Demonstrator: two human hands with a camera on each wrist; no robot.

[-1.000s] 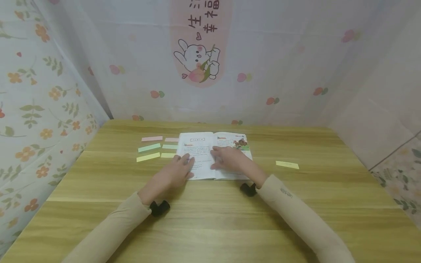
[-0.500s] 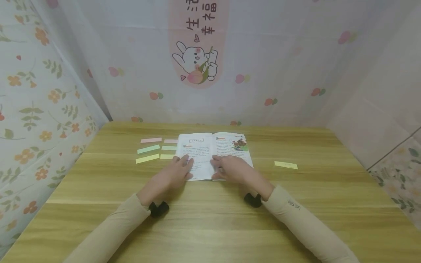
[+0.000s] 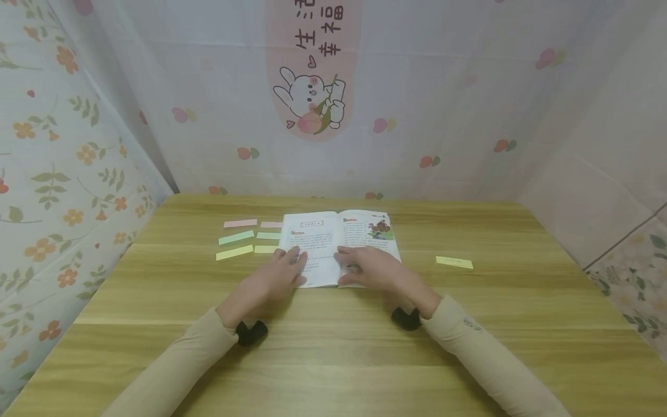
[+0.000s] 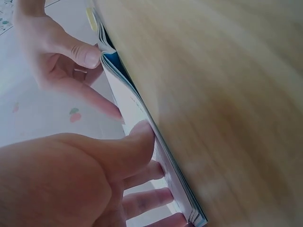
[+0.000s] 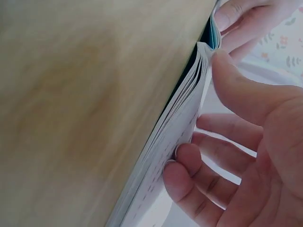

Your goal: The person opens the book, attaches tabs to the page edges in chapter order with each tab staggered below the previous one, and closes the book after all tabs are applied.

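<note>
An open book (image 3: 318, 240) lies on the wooden table, with print on both pages and a coloured picture at the upper right. My left hand (image 3: 276, 273) rests on the lower left page, its fingers loosely spread; in the left wrist view its thumb (image 4: 142, 142) lies at the lower edge. On the right page, close to the fold, my right hand (image 3: 372, 267) presses with relaxed fingers. The right wrist view shows that thumb (image 5: 236, 85) at the fold and the pages (image 5: 177, 113) bulging beneath the hand.
Left of the book lie pink (image 3: 240, 223), green (image 3: 236, 237) and yellow (image 3: 234, 252) paper strips, with more strips partly reaching the book's left edge. Another yellow strip (image 3: 454, 262) lies to the right. A printed curtain (image 3: 417, 104) hangs behind the table (image 3: 333, 359).
My right hand has slid down the page beside the fold, toward the book's lower edge, and its forearm has shifted slightly right. The left hand stays on the left page.
</note>
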